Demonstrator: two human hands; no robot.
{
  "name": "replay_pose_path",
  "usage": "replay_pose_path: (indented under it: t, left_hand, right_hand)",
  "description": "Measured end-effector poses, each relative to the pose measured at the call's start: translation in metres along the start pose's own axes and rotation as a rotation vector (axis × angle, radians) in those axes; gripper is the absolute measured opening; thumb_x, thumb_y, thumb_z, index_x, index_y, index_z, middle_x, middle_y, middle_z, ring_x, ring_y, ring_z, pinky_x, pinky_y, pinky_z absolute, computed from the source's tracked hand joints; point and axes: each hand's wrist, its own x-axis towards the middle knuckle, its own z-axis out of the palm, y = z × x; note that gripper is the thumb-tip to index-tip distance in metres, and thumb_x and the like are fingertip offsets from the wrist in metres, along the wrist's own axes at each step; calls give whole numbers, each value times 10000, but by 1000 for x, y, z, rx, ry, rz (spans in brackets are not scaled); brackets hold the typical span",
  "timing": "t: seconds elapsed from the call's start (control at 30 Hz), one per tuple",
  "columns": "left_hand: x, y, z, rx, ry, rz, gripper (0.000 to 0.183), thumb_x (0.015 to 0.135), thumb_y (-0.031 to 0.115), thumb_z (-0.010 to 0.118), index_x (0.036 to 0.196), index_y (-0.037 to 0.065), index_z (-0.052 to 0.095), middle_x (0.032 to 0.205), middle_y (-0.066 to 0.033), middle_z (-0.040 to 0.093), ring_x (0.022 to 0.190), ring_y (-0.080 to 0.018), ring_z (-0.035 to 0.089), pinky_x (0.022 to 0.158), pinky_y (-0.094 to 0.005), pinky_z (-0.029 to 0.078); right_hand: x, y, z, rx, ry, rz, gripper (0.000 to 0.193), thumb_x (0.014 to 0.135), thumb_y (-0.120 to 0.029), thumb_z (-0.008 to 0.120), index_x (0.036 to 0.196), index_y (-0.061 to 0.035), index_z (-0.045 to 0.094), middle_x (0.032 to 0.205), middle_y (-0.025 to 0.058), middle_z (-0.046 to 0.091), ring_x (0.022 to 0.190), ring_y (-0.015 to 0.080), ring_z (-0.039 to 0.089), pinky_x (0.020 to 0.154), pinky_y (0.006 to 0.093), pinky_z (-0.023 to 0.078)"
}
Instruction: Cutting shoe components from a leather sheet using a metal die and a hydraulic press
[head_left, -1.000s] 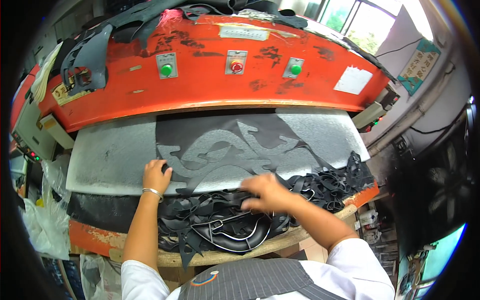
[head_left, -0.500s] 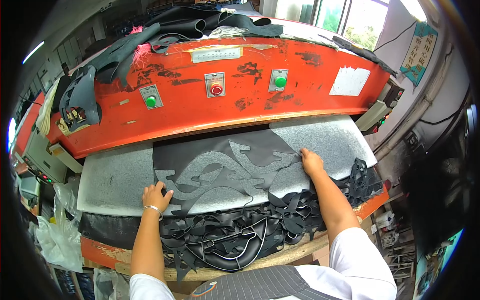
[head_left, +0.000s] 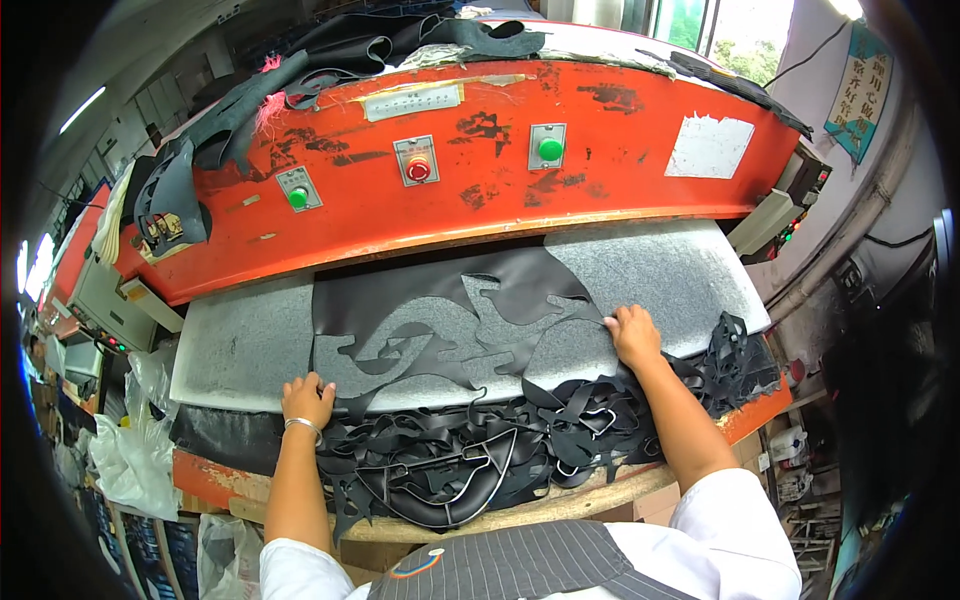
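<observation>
A dark leather sheet [head_left: 400, 290] with large curved cut-outs lies on the grey-white cutting pad [head_left: 640, 280] of a press, its far edge under the red press head. My left hand [head_left: 308, 402] is closed at the sheet's near left corner, at the pad's front edge. My right hand [head_left: 636, 338] pinches the sheet's right edge over the pad. Narrow strips of the sheet reach the pad's front edge. Below it lies a heap of black leather scraps [head_left: 420, 435], with a crescent-shaped cutting die [head_left: 440, 512], edged in metal, on its near side.
The red press head [head_left: 340, 240] spans the far side, with green and red push buttons [head_left: 418, 169] on its face. More leather pieces [head_left: 330, 60] are draped on top. A control box [head_left: 785, 215] stands at the right; clear plastic bags [head_left: 135, 465] hang at the left.
The cut leather sheet has slid slightly toward me over the pad, both hands still at its edges. My left hand has come down to the pad's front edge. The view has shifted a little.
</observation>
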Motion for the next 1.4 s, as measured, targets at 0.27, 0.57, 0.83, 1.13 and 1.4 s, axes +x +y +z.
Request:
replay_pose_path:
  t: [0.27, 0.57, 0.83, 1.13, 1.4]
  left_hand:
    - [4, 23, 7, 48, 62, -167, 269, 816, 216, 620, 1062, 146, 538, 1120, -133, 564, 1099, -362, 506, 915, -501, 419]
    - [-11, 6, -5, 49, -49, -203, 262, 773, 173, 630, 1005, 101, 531, 1050, -158, 633, 1035, -374, 568, 878, -466, 463]
    - [-48, -5, -19, -105, -126, -228, 262, 748, 279, 615, 929, 96, 567, 948, -164, 655, 974, -382, 594, 822, -481, 474]
    - [-24, -40, -27, -273, 316, 306, 355, 757, 192, 663, 1101, 110, 636, 1097, -116, 604, 1053, -321, 547, 935, -465, 401]
    - [35, 2, 30, -275, -100, 433, 602, 880, 502, 554, 1401, 210, 477, 1493, -103, 393, 1416, -317, 283, 1123, -586, 172]
  right_hand:
    - [5, 1, -8, -28, -180, 20, 236, 943, -282, 514, 952, -47, 498, 858, 180, 669, 794, 412, 647, 688, 525, 492]
    - [-29, 29, -44, -43, -262, -13, 196, 937, -280, 524, 997, -94, 510, 834, 182, 671, 802, 404, 649, 671, 530, 482]
    - [-84, 26, -85, -111, -390, 95, 316, 918, -272, 562, 1222, -188, 575, 874, 193, 676, 823, 396, 650, 703, 496, 496]
    - [-90, -162, -143, 118, -267, -476, 580, 719, -338, 790, 1213, -111, 589, 1113, 122, 612, 1042, 308, 553, 889, 443, 421]
    - [-148, -327, -66, 104, -776, -939, 980, 688, -568, 745, 1484, -198, 309, 1429, 299, 354, 1329, 445, 356, 1103, 541, 273]
